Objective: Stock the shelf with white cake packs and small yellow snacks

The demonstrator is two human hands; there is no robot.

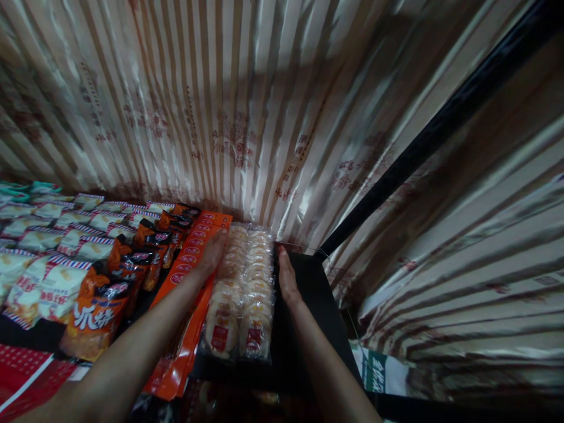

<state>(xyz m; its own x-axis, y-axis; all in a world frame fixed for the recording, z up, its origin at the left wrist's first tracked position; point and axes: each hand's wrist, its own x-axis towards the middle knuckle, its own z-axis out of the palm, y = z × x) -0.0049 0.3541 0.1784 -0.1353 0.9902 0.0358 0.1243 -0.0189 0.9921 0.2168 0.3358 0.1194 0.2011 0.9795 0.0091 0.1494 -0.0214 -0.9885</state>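
Note:
Two rows of clear-wrapped round pale biscuits (pixel 256 305) with red labels stand on a black shelf (pixel 315 317). My left hand (pixel 214 251) lies along their left side near the back, over the orange snack packs (pixel 196 247), its fingers stretched out. On the right side of the rows, my right hand (pixel 288 276) is held upright and flat, fingers extended, close beside the wrappers. Whether it touches them I cannot tell. Neither hand has its fingers wrapped round a pack.
Further left stand orange-and-black snack bags (pixel 99 317) and rows of white snack packs (pixel 53 288). A pleated striped curtain (pixel 233 117) hangs behind the shelf. A black pole (pixel 418 141) slants up from its right back corner. A white-and-green package (pixel 383 373) lies lower right.

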